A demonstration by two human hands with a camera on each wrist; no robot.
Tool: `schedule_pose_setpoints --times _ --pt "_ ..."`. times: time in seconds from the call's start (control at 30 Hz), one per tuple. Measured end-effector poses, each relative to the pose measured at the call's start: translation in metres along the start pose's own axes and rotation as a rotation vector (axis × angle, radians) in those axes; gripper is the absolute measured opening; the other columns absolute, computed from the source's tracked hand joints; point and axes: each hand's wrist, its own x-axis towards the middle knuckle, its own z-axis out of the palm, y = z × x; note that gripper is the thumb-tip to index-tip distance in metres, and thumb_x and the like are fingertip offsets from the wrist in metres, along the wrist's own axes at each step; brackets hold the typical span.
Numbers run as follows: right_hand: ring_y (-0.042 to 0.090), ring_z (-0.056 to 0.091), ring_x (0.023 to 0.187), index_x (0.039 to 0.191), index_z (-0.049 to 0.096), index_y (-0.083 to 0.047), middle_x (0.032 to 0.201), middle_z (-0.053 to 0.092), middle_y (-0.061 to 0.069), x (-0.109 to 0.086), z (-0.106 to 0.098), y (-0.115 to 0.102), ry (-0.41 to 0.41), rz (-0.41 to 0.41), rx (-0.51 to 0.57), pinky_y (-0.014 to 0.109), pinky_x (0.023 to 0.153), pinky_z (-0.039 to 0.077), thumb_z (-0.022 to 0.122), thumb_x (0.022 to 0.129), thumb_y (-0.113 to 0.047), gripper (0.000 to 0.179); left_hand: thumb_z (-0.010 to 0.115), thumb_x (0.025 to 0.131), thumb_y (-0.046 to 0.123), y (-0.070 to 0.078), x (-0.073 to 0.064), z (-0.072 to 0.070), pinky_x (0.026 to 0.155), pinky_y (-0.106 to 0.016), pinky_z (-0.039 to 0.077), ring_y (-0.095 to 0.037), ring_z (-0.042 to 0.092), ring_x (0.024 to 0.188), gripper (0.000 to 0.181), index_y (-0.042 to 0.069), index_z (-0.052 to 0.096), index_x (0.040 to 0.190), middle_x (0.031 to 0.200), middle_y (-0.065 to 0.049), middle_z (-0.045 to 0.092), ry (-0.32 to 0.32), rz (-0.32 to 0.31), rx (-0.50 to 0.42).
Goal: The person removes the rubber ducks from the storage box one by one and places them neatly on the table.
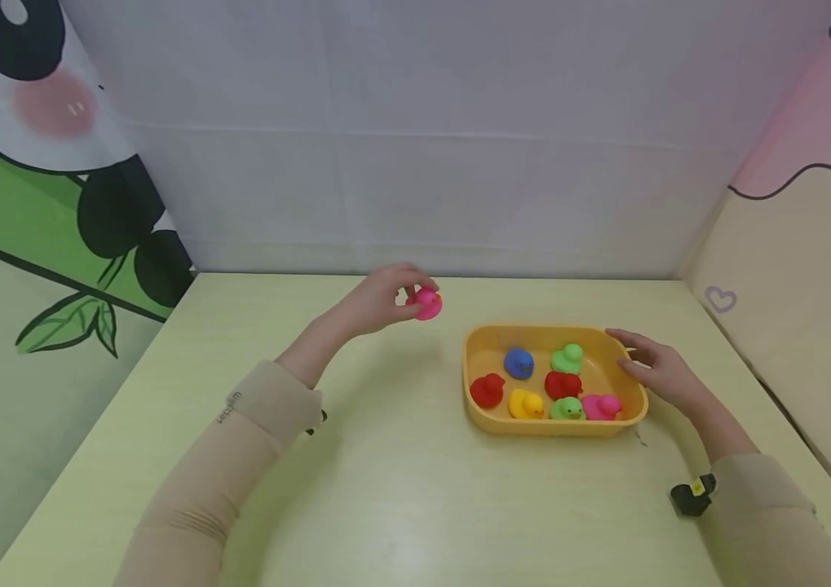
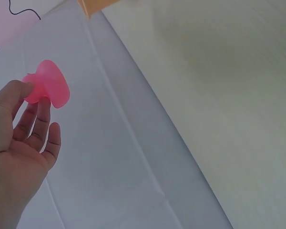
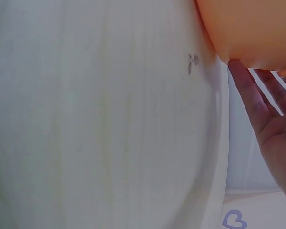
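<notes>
A pink rubber duck is pinched between the thumb and fingertips of my left hand, raised near the back of the table, left of the tray. In the left wrist view the duck shows its glossy rounded side, while the lower fingers of the left hand are bent beneath it. My right hand rests at the right end of a yellow plastic tray. Seen from the right wrist, extended fingers and thumb of that hand touch the outer wall of the tray.
Several small ducks lie in the tray: a blue one, a yellow one, a pink one, two red and two green. A pale wood-grain table carries the tray. A white sheet hangs behind; printed panels flank both sides.
</notes>
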Motion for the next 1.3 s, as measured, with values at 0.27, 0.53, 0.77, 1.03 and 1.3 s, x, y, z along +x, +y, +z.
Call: schedule_pose_setpoints --times 0.27,0.53,0.77,1.03,1.3 --pt "0.046 0.046 0.12 0.145 0.036 -0.012 0.144 0.039 0.021 -0.001 0.001 0.0 -0.008 0.013 0.016 0.049 0.083 0.053 0.053 0.097 -0.024 0.052 0.068 0.084 0.007 -0.021 -0.002 0.005 0.077 -0.031 0.049 -0.02 0.057 0.09 0.026 0.005 0.066 0.111 0.101 -0.006 0.062 -0.04 -0.087 0.043" --pt "0.046 0.045 0.119 0.145 0.037 -0.013 0.144 0.039 0.021 -0.004 0.0 -0.002 -0.014 0.011 0.023 0.049 0.082 0.053 0.052 0.097 -0.026 0.052 0.07 0.084 0.007 -0.049 0.002 0.016 0.08 -0.032 0.048 -0.021 0.056 0.092 0.029 0.007 0.067 0.113 0.104 -0.005 0.063 -0.076 -0.142 0.081" --pt "0.048 0.044 0.12 0.144 0.038 -0.014 0.144 0.039 0.021 -0.004 0.002 -0.003 -0.007 0.001 0.029 0.051 0.082 0.053 0.052 0.097 -0.028 0.051 0.069 0.085 0.007 -0.07 0.002 0.029 0.085 -0.035 0.048 -0.021 0.056 0.093 0.032 0.007 0.065 0.116 0.109 -0.006 0.063 -0.123 -0.187 0.045" --pt "0.049 0.044 0.12 0.145 0.037 -0.013 0.145 0.038 0.022 -0.004 0.003 -0.006 -0.012 -0.008 0.028 0.051 0.083 0.052 0.052 0.098 -0.026 0.051 0.065 0.087 0.004 -0.083 -0.002 0.042 0.085 -0.034 0.047 -0.021 0.056 0.093 0.029 0.007 0.065 0.116 0.107 -0.006 0.064 -0.156 -0.192 0.047" --pt "0.048 0.044 0.121 0.145 0.036 -0.014 0.145 0.037 0.022 -0.005 0.002 -0.008 -0.026 0.008 0.049 0.05 0.083 0.052 0.052 0.097 -0.026 0.052 0.065 0.087 0.005 -0.089 -0.004 0.051 0.088 -0.034 0.047 -0.022 0.056 0.095 0.03 0.009 0.066 0.116 0.109 -0.006 0.064 -0.182 -0.23 0.033"
